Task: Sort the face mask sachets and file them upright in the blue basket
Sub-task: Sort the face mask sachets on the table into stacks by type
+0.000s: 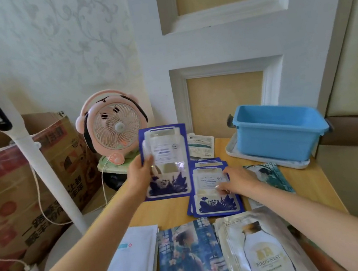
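Sachets in dark blue: left hand (140, 171) pinches one sachet (165, 160) upright by its nine-o'clock edge, while right hand (238, 181) fingers rest loosely spread on the flat blue stack (216, 201).

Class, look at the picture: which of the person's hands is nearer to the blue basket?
Right. The right hand rests on the blue sachet pile, just short of the blue basket; the left hand holds a blue sachet farther left.
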Demonstrator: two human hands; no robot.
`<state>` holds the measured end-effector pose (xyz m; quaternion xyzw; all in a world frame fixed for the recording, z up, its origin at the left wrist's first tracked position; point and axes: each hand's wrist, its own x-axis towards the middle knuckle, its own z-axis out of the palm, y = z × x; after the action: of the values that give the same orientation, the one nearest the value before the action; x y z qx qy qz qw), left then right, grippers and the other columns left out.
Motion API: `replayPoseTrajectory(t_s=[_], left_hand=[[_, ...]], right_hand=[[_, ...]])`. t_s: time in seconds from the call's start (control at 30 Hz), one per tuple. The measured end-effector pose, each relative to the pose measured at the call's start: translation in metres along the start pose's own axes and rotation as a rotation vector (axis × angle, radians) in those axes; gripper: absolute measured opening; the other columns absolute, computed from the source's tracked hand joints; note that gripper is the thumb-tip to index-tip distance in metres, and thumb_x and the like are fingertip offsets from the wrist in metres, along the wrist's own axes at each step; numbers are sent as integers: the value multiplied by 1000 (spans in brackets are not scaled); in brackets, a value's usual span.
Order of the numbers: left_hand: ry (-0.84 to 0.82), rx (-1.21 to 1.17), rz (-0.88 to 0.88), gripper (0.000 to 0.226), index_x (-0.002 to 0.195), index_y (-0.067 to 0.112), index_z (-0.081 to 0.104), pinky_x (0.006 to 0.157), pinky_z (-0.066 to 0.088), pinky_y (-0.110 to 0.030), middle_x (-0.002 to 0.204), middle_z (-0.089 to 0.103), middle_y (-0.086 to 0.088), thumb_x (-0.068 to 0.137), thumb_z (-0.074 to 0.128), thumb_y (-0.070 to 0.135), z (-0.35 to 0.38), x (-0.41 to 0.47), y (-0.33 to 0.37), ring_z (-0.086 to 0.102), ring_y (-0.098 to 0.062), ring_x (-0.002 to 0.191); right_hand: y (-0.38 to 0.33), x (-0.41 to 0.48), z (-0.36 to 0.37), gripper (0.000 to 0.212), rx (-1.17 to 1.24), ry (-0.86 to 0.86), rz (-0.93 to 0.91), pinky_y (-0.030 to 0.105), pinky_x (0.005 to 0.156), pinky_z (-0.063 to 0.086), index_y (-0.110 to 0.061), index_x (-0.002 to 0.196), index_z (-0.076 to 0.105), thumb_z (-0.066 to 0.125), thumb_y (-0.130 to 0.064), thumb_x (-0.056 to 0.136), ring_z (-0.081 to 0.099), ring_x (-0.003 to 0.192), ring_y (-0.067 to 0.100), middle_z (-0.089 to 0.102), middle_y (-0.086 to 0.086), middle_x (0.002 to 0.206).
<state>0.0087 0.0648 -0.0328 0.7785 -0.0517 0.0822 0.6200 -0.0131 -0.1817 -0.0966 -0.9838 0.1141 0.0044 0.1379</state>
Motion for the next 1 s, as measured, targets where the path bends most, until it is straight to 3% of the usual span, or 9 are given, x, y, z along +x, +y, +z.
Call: replayPoseTrajectory(t_s=[0.13,0.27,0.37,0.5,0.6,0.73,0.8,0.9,1.0], left_hand=[[-121,-73,-80,17,89,12,56,83,50,-57,90,61,-24,98,45,21,16,-9,1,59,-33,81],[-152,-75,-90,18,87,10,54,83,50,-57,88,58,-21,97,46,23,27,-12,-2,58,-31,80],[-142,-109,-84,18,84,13,54,79,52,-53,83,60,-16,98,46,23,30,-12,0,59,-31,77],[-150,-142,-78,17,86,13,55,78,53,-50,83,63,-13,97,46,23,31,-9,0,61,-31,77],[-151,-146,-65,18,84,14,55,71,53,-43,78,63,-8,97,46,22,32,-8,-1,61,-25,71],[-135,-156,-62,19,83,13,54,59,51,-29,72,60,-3,98,46,21,38,-7,-3,59,-15,61],[-298,-118,-134,15,96,11,55,61,56,-29,83,66,-6,98,45,23,46,-9,-5,66,-18,68],[-451,223,-135,33,114,7,53,81,52,-37,108,64,-9,96,47,34,59,-5,-20,63,-25,94],[-183,630,2,42,126,7,49,94,42,-33,127,54,-7,94,51,35,53,13,-49,51,-24,115]], right_hand=[[-17,-8,-18,28,266,340,-125,21,63,41,-19,118,58,54,-32,93,55,88,14,53,1,115],[-25,-7,-28,20,609,246,-175,23,64,43,-18,95,62,46,-29,98,59,82,13,60,-7,86],[-21,-6,-27,22,644,267,-193,28,64,47,-21,84,57,43,-28,99,62,79,17,64,-1,86],[-18,-7,-23,27,681,228,-197,36,72,52,-14,89,62,42,-29,99,64,80,19,66,0,86],[-20,-11,-23,30,687,238,-184,29,67,49,-11,93,62,40,-30,100,60,77,17,61,-6,80],[-23,-13,-33,36,1063,111,-162,22,61,45,-20,117,55,43,-46,95,60,80,12,64,-2,97],[-24,-9,-34,42,1150,26,-161,25,63,48,-23,125,45,59,-38,88,65,90,17,65,3,110],[-18,-2,-24,73,754,45,-18,33,82,51,-15,139,30,73,-15,79,58,112,24,54,9,130],[-5,-3,-6,90,121,117,-67,40,110,33,-23,149,17,73,-26,79,28,137,27,25,10,151]])
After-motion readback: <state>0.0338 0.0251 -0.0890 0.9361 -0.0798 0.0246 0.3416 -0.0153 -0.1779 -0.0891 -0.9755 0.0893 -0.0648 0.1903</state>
